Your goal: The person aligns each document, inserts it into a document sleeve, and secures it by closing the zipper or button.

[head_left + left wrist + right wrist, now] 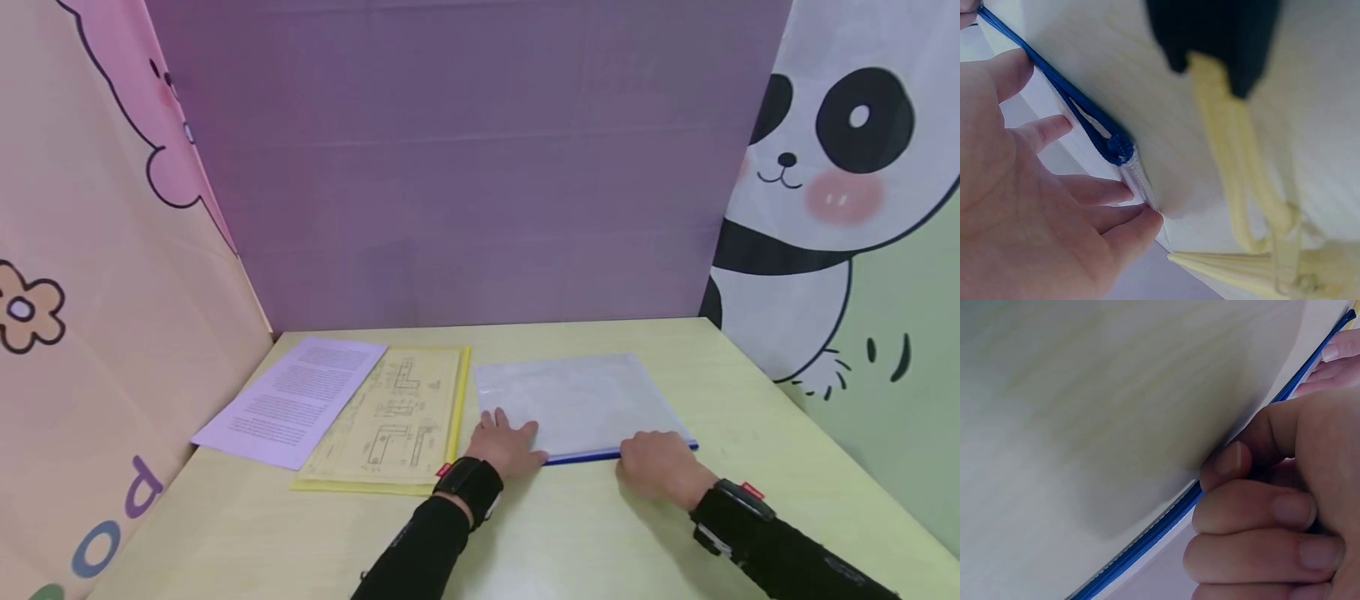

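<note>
Pale yellow-green table (570,533), hemmed in by a purple back panel (465,167), a peach cartoon panel (97,275) on the left and a panda panel (840,175) on the right. Lying at the middle of the table: a clear zip pouch (577,400) with a blue zipper edge (592,456) running along its near side. Sitting just to its left, edges almost meeting: a yellow folder (397,417) showing a line drawing, and further left a printed sheet (296,400) overlapping that folder's far left corner.

Likely trouble, judging from the grip: slick pouch sliding left into the yellow folder if pulling along the zipper outruns the holding-down pressure; zipper possibly snagging or skipping near the white end visible in the left wrist view, where the blue tape is gaping slightly; loose papers getting nudged out of place by a sliding pouch.

Left hand (506,442) lying flat and spread on the pouch's near left corner, fingers (1094,190) straight, tips touching the zipper's end, pressing rather than grasping. Right hand (660,467) curling over the near edge toward the pouch's right end, thumb (1254,447) and bent fingers (1247,515) closing against the blue zipper; seemingly pinching it there, though any slider staying hidden under the fingers.
</note>
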Motion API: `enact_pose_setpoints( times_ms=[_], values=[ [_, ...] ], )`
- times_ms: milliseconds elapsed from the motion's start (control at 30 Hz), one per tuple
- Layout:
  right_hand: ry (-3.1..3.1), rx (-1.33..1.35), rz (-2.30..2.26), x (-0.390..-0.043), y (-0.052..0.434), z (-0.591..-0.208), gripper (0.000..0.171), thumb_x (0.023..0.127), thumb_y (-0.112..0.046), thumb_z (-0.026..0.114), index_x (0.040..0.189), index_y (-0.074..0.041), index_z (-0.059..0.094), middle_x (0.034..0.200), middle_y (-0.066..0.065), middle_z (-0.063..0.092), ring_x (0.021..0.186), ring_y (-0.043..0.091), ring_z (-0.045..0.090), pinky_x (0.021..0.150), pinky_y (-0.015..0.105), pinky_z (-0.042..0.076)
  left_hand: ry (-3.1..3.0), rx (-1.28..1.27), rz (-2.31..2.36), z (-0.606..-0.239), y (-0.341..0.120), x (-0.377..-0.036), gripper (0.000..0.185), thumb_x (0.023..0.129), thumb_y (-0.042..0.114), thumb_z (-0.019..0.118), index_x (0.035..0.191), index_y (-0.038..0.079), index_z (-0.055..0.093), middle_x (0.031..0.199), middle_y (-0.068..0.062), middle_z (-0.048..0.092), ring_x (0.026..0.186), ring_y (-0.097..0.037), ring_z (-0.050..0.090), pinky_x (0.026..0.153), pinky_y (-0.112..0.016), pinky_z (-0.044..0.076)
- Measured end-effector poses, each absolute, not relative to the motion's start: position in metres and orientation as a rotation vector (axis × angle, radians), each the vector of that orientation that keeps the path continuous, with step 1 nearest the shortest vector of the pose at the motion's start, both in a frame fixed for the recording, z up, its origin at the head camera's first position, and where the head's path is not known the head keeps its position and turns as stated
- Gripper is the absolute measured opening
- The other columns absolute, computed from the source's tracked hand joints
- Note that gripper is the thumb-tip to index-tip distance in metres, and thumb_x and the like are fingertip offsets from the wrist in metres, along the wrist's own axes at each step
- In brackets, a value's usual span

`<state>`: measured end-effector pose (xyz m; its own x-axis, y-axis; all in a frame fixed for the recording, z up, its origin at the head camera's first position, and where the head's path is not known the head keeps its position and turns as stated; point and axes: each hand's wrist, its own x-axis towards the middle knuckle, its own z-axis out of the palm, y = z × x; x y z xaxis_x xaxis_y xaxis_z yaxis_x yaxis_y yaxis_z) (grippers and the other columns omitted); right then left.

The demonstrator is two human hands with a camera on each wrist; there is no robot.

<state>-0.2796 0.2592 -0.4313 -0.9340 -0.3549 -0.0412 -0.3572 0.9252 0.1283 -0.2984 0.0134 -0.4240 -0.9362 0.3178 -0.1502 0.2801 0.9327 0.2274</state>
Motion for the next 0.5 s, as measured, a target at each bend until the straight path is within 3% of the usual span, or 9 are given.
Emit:
enact_pose_setpoints(
  times_ms=[500],
  values=[
    [3.057, -0.484, 0.232, -0.282, 0.282, -0.426, 0.022, 0.094, -0.020, 0.060, 0.078, -0.005, 0.059, 0.071, 0.006, 0.053, 0.063, 0.022, 0.050, 0.057, 0.044, 0.050, 2.917, 0.455, 0.287, -0.422, 0.014, -0.296, 0.058, 0.101, 0.054, 0.054, 0.152, 0.027, 0.049, 0.158, -0.029, 0.033, 0.148, -0.047, 0.027, 0.119, -0.052, 0.027]
  ],
)
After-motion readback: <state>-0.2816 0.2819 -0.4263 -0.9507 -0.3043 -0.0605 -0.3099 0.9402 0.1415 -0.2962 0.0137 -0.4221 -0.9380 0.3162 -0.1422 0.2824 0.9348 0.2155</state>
